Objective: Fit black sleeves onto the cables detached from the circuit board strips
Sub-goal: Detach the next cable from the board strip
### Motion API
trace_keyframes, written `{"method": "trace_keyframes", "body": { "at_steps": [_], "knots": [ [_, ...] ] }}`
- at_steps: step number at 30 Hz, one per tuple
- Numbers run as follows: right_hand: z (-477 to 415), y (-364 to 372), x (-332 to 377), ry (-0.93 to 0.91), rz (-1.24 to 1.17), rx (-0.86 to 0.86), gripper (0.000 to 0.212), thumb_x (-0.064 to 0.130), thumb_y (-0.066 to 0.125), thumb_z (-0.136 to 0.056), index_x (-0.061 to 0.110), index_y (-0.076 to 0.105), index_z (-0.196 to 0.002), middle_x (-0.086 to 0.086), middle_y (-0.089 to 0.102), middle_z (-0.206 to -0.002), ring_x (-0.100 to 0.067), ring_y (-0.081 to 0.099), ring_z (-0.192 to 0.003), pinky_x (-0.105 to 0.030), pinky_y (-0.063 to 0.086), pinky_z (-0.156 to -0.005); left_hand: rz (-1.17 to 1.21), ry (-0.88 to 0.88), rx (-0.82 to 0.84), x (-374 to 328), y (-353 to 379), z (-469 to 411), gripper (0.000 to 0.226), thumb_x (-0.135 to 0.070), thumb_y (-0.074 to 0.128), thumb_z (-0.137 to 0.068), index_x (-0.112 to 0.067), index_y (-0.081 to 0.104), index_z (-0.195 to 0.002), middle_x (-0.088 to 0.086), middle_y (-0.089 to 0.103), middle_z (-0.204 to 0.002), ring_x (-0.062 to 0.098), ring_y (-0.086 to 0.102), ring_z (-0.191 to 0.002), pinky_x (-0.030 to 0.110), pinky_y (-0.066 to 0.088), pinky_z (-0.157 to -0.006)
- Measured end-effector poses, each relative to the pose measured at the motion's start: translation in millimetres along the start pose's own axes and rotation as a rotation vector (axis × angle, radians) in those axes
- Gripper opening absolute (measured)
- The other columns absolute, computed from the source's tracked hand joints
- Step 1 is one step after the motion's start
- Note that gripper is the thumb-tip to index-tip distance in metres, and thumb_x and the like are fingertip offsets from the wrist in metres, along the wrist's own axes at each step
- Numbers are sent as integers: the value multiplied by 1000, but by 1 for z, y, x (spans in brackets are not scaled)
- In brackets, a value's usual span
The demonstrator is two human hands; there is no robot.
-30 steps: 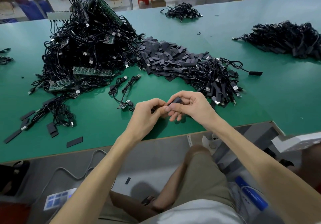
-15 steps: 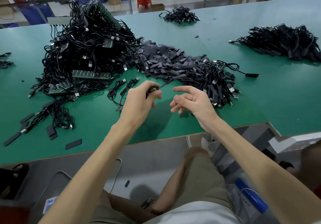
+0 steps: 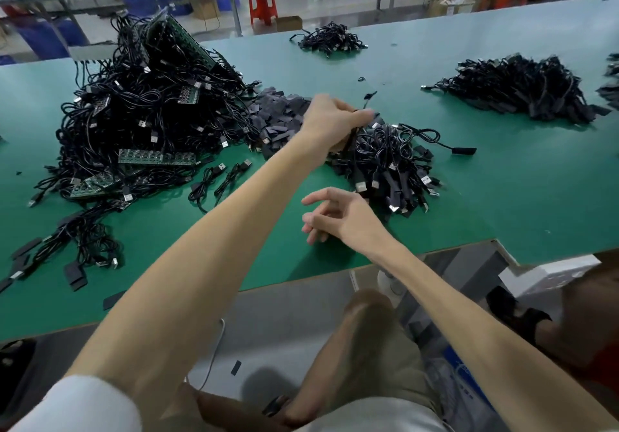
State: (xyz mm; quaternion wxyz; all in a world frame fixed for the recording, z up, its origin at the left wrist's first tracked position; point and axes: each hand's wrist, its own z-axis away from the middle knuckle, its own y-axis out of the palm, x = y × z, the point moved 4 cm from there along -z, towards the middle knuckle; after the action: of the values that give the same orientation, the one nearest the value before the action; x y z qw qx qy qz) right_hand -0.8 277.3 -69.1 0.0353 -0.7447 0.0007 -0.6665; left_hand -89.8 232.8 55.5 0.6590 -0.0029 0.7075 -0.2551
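Observation:
My left hand [image 3: 330,120] reaches far over the green table [image 3: 502,197] and grips a black cable whose sleeved end [image 3: 369,96] sticks out past the fingers. It is above the heap of sleeved cables [image 3: 392,166]. My right hand [image 3: 338,217] hovers near the front edge, fingers loose, holding nothing. A pile of flat black sleeves [image 3: 279,120] lies behind my left forearm. To the left a big tangle of cables with green circuit board strips [image 3: 144,120] rises high. Two loose cables [image 3: 221,180] lie beside it.
More cable heaps sit at the far middle [image 3: 330,41] and far right [image 3: 522,89]. Stray sleeves [image 3: 75,275] lie near the front left edge. The table edge steps back at the right, beside a white box [image 3: 549,272].
My hands were together on a cable and sleeve. They parted, and my left hand carried the sleeved cable forward and right over the heap. My right hand stayed low, empty.

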Motion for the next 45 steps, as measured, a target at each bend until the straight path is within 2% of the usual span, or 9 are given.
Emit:
{"method": "trace_keyframes", "body": {
  "at_steps": [2, 6, 13, 19, 24, 28, 33, 38, 45],
  "knots": [
    [-1, 1, -1, -14, 21, 9, 18, 6, 72, -94, 2, 64, -110, -17, 75, -78, -26, 72, -62, -27, 54, -58, -13, -8, 15, -8, 16, -14, 29, -28, 79, -89, -6, 66, -75, 1, 41, -55, 14, 35, -42, 21, 33, -43],
    [-1, 3, -2, -23, 48, 25, 12, 9, 71, -94, 14, 64, -103, -13, 76, -78, -26, 74, -64, -25, 54, -57, 77, -91, 47, 1, 33, -24, 40, -29, 78, -90, 4, 62, -105, 11, 64, -85, 16, 63, -61, 27, 58, -57],
    [-2, 4, -2, 23, 26, 28, 19, 6, 71, -94, 1, 63, -111, -13, 76, -78, -27, 73, -65, -28, 53, -57, -173, 31, 13, 44, -21, -5, 14, -21, 70, -96, -8, 71, -101, 11, 74, -89, 15, 67, -70, 22, 46, -52],
    [0, 2, 1, -19, 62, 40, 18, 9, 69, -97, 2, 64, -113, -15, 75, -79, -32, 74, -67, -31, 54, -60, -476, 103, 52, 85, -109, 35, 14, -24, 76, -91, -13, 77, -99, 0, 72, -82, 13, 63, -73, 25, 47, -67],
    [0, 1, 2, -28, 93, 60, 17, 13, 69, -97, 6, 66, -113, -14, 76, -82, -32, 74, -70, -32, 56, -62, -712, -48, 131, 128, -167, 73, 45, -46, 85, -76, -25, 72, -113, -15, 59, -103, 15, 58, -103, 30, 46, -83],
    [0, 0, 2, -32, 117, 64, 17, 13, 69, -97, 7, 66, -113, -14, 76, -82, -31, 74, -69, -30, 55, -61, -798, -53, 240, 152, -171, 95, 50, -32, 88, -77, -23, 70, -122, -4, 50, -132, 15, 51, -115, 33, 44, -103],
    [0, -1, 3, -35, 132, 59, 15, 13, 69, -97, 8, 67, -112, -13, 76, -82, -30, 74, -69, -27, 55, -61, -593, 153, -42, 141, -153, 103, 13, -21, 78, -88, -15, 79, -100, -7, 74, -94, 9, 70, -87, 32, 55, -93],
    [2, 0, 7, -40, 162, 50, 21, 13, 74, -93, 11, 69, -113, -9, 75, -93, -25, 76, -78, -27, 57, -63, -122, 182, -48, 130, -102, 101, 8, -12, 76, -90, -7, 71, -85, -4, 75, -73, 12, 74, -66, 18, 55, -63],
    [3, 1, 9, -23, 208, 15, 19, 5, 73, -92, -2, 64, -106, -11, 72, -79, -24, 73, -68, -29, 57, -60, 37, 160, -83, 125, -58, 92, 19, -27, 77, -90, -12, 73, -80, 5, 74, -71, 18, 68, -59, 38, 58, -64]
  ]
}}
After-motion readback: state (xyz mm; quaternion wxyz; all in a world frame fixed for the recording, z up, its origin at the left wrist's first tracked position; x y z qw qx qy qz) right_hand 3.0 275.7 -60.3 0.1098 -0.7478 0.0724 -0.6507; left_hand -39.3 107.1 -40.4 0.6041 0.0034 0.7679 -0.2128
